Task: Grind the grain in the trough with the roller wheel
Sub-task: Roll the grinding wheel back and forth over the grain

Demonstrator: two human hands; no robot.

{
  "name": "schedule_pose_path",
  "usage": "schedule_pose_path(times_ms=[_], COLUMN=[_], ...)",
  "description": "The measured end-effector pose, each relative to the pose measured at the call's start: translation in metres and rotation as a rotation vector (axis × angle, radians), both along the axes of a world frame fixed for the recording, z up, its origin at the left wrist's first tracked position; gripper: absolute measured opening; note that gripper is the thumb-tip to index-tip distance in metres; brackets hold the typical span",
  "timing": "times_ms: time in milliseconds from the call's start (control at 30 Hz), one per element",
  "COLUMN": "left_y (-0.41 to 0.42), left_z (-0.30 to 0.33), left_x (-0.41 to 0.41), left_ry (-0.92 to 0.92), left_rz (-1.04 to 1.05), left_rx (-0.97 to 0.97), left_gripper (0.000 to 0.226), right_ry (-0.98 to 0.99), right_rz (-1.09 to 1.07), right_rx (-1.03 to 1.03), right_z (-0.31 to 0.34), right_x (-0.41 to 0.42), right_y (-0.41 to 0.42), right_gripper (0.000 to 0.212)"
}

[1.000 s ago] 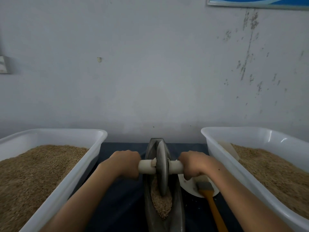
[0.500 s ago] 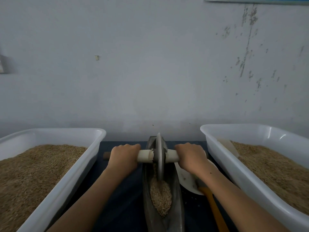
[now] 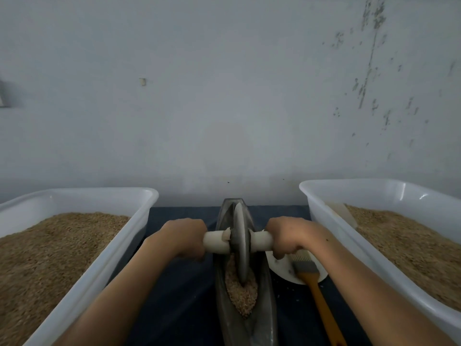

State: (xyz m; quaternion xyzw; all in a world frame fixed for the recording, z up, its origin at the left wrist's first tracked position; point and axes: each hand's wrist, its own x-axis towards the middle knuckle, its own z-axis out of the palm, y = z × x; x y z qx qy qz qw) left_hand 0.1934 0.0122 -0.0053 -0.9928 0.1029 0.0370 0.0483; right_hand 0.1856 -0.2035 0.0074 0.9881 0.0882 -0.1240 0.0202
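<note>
A narrow dark metal trough [image 3: 267, 303] runs away from me on the dark table, with a heap of brown grain [image 3: 240, 293] in its middle. A grey metal roller wheel [image 3: 240, 242] stands on edge in the trough, its lower rim in the grain. A pale axle handle [image 3: 215, 242] passes through the wheel. My left hand [image 3: 183, 237] grips the axle's left end and my right hand [image 3: 287, 234] grips its right end, knuckles up.
Two large white tubs of grain flank the trough, one at the left [image 3: 119, 245] and one at the right [image 3: 331, 221]. A white dish [image 3: 282, 267] lies right of the trough, with an orange-handled brush [image 3: 316, 293] across it. A grey wall stands close behind.
The wheel rolled away from me toward the trough's far end half a second ago, then came back toward me into the grain. Both hands kept their grip.
</note>
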Motion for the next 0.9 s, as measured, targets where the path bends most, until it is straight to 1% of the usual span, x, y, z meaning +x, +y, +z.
schedule_pose_path(times_ms=[67,133,200,233,300,333,433,500,533,567,633,700,733,800,900], left_y=[-0.002,-0.005,-0.006,-0.005,-0.004,-0.003,-0.001,-0.001,-0.001,-0.001,-0.001,-0.002,-0.002,-0.003,-0.004], left_z=[-0.004,-0.008,-0.013,-0.014,-0.012,-0.010,0.000,0.004,0.004,0.004,0.005,0.005,0.003,-0.002,-0.010], left_x=[0.002,0.003,0.002,0.002,0.002,0.003,0.000,-0.003,-0.004,-0.004,-0.004,-0.004,-0.003,-0.001,0.003], left_ry=[-0.185,-0.359,-0.461,-0.473,-0.428,-0.370,-0.104,0.059,0.113,0.142,0.135,0.055,-0.006,-0.165,-0.415], left_rz=[-0.006,-0.015,-0.017,-0.016,-0.019,-0.020,-0.009,-0.004,-0.004,-0.005,0.004,0.017,0.016,0.004,-0.013], left_rx=[0.049,0.057,0.025,0.010,0.009,0.020,0.033,0.013,-0.003,-0.016,-0.020,0.004,0.022,0.049,0.029], left_gripper=[0.036,0.028,0.022,0.022,0.024,0.027,0.040,0.042,0.042,0.041,0.038,0.038,0.039,0.036,0.025], right_ry=[-0.136,-0.278,-0.360,-0.372,-0.353,-0.315,-0.106,0.029,0.052,0.045,0.041,0.043,0.012,-0.107,-0.335], right_rz=[0.013,0.016,-0.010,-0.020,-0.012,0.004,0.026,0.022,0.018,0.015,0.012,0.004,0.000,0.010,0.001], right_rx=[-0.027,-0.029,0.004,0.014,-0.009,-0.033,-0.036,0.013,0.021,0.013,-0.023,-0.020,-0.007,-0.018,-0.015], right_z=[-0.003,-0.009,-0.014,-0.015,-0.012,-0.010,0.001,0.005,0.006,0.006,0.004,0.002,0.000,-0.004,-0.013], right_x=[0.002,0.004,0.006,0.006,0.005,0.004,-0.003,-0.007,-0.008,-0.007,-0.006,-0.003,-0.002,0.001,0.006], right_y=[-0.001,-0.001,0.000,0.001,0.002,0.002,0.000,-0.003,-0.004,-0.004,-0.002,0.000,0.000,-0.002,-0.001], right_gripper=[0.027,0.025,0.025,0.026,0.028,0.029,0.032,0.034,0.032,0.030,0.030,0.032,0.031,0.028,0.021])
